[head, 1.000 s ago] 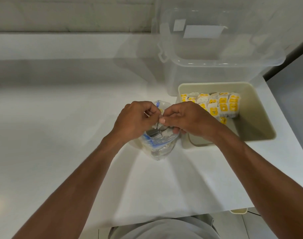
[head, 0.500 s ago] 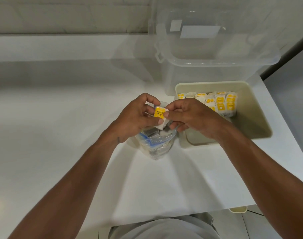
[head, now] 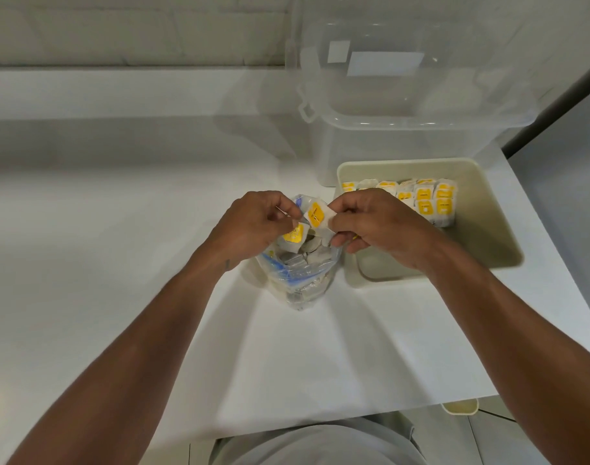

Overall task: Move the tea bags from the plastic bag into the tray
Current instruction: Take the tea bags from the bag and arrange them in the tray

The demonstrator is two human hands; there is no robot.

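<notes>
A clear plastic bag [head: 300,280] with blue print stands on the white counter, full of tea bags. Just above its mouth my left hand [head: 253,226] pinches a white tea bag with a yellow label [head: 293,234]. My right hand [head: 374,223] pinches a second yellow-labelled tea bag [head: 317,214] beside it. The two hands are close together over the bag. To the right sits the beige tray [head: 485,236], with several yellow-labelled tea bags [head: 428,196] lined up along its far side.
A large clear plastic storage bin [head: 404,105] stands behind the tray against the wall. The counter's right edge runs just past the tray. A small beige container [head: 459,406] shows below the counter's front edge.
My hands have lifted tea bags out of the bag's mouth and drawn slightly apart; one second ago they were pressed together inside the bag opening.
</notes>
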